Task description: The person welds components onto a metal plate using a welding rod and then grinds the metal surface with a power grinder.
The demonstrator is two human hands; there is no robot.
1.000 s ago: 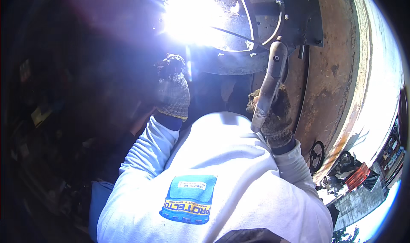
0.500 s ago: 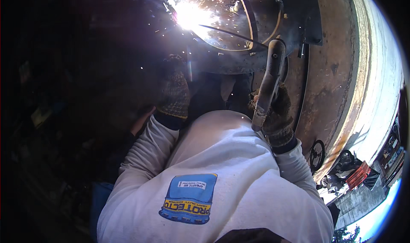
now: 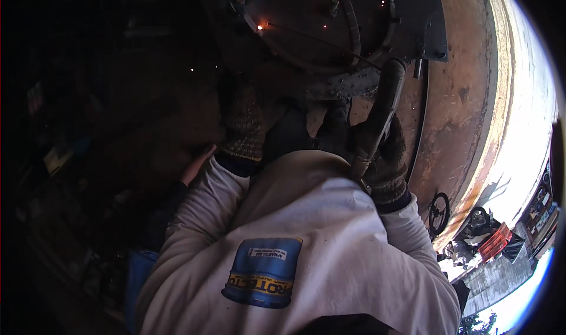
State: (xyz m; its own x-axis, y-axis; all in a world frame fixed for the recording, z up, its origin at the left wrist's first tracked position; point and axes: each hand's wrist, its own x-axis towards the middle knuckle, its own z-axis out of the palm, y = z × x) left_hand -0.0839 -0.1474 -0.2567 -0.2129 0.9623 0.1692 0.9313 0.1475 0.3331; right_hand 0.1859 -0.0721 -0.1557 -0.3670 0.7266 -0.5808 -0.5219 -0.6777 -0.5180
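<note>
My right hand [image 3: 388, 158], in a knit work glove, is closed around a dark welding electrode holder [image 3: 388, 96]. From its far end a thin welding rod [image 3: 321, 40] runs up and left, its glowing tip close to a bright orange spot [image 3: 260, 28] on a dark metal workpiece [image 3: 413, 28]. A curved metal band [image 3: 355, 34] stands on that piece. My left hand [image 3: 242, 123], also gloved, lies in shadow below the workpiece's left part; its fingers are too dark to make out.
Another person's bare hand [image 3: 197, 165] appears left of my left forearm. Brown rusty floor [image 3: 451, 93] stretches to the right, where a thin dark cable [image 3: 421, 117] runs. Beyond are a black wheel [image 3: 438, 214] and a red crate [image 3: 495, 242].
The bright welding arc and its spray of sparks have gone out, leaving small glowing spots. The electrode holder has shifted slightly right, and the scene is darker.
</note>
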